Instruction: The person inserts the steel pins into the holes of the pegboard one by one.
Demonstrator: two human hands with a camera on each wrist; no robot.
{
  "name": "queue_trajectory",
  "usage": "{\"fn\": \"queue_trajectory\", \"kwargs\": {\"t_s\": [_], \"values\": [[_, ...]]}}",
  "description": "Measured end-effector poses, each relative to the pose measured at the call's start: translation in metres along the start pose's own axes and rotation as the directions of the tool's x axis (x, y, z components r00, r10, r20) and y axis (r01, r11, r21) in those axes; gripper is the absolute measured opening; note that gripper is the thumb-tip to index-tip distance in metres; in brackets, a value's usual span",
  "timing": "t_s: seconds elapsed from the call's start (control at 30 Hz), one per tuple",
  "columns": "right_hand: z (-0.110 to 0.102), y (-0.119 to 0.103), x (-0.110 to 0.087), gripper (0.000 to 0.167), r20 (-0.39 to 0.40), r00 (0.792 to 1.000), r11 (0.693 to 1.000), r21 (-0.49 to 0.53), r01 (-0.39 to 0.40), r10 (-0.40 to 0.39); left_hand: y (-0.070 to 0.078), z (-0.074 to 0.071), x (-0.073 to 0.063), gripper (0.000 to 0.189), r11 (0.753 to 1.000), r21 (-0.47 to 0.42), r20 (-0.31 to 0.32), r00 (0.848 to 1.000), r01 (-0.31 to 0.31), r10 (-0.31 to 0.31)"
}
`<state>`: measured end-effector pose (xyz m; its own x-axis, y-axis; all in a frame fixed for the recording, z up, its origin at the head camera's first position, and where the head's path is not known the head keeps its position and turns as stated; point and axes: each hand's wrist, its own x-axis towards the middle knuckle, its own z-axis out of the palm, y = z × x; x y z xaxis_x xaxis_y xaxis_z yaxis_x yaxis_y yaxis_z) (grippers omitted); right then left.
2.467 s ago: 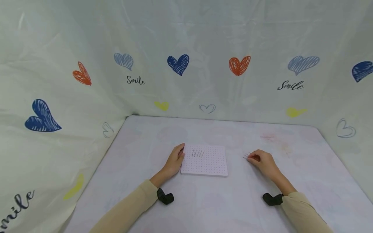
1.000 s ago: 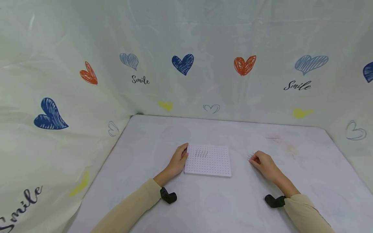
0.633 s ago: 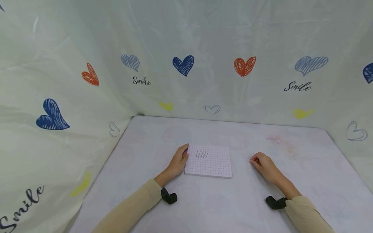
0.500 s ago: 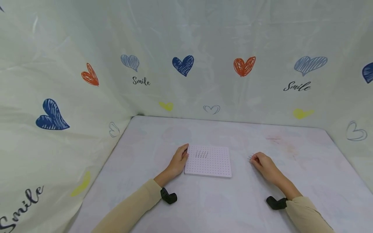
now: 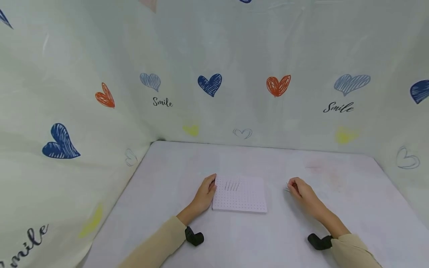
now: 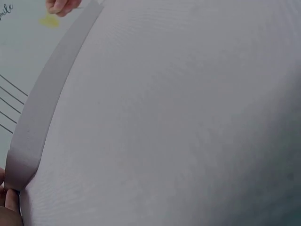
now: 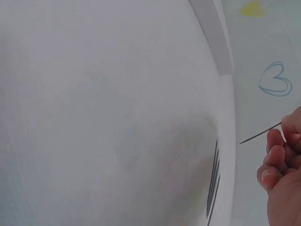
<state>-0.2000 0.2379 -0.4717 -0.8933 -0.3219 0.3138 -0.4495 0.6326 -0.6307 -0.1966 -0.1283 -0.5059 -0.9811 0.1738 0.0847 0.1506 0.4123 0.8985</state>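
A white square pegboard [image 5: 242, 201] lies on the table, dotted with rows of small holes. Several thin dark needles [image 5: 231, 185] stand in a row near its far left part. My left hand [image 5: 202, 196] grips the board's left side, thumb and fingers at the edge; its fingertips [image 6: 11, 201] show at the board's corner in the left wrist view. To the right of the board, my right hand [image 5: 307, 200] pinches one thin needle [image 7: 261, 133] between thumb and forefinger, its pointed end sticking out. Several loose needles [image 7: 213, 181] lie on the table beneath this hand.
The white table [image 5: 234, 242] meets a pale curtain [image 5: 244, 48] printed with hearts at its back and left. A black wrist camera [image 5: 194, 236] sits at the left cuff, another black camera [image 5: 319, 242] at the right.
My right hand has risen from the loose needles with one needle pinched, its shadow now spread below. The left hand keeps its grip on the board. The head view has tilted up slightly.
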Motion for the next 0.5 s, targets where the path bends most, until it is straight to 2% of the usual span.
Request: {"fn": "queue_trajectory", "kwargs": {"t_s": [0.13,0.3,0.4,0.5], "values": [[0.0,-0.001,-0.002,0.004,-0.053,0.999,1.0,-0.008,0.004,-0.004,-0.003,0.005,0.0,0.049,1.0,-0.001,0.013,1.0,-0.012,0.012],[0.005,-0.003,0.0,0.004,-0.04,0.999,1.0,0.0,0.005,-0.005,-0.006,0.001,-0.005,0.048,1.0,-0.006,0.0,1.0,0.006,-0.006],[0.005,-0.006,0.002,0.006,-0.053,0.998,0.999,0.013,0.039,-0.038,-0.006,-0.003,-0.007,0.048,1.0,0.014,0.01,1.0,0.004,-0.004],[0.003,-0.009,0.008,0.008,-0.076,0.994,0.996,0.021,0.084,-0.083,-0.003,-0.005,-0.003,0.048,0.999,0.015,0.017,0.999,-0.034,0.033]]}}
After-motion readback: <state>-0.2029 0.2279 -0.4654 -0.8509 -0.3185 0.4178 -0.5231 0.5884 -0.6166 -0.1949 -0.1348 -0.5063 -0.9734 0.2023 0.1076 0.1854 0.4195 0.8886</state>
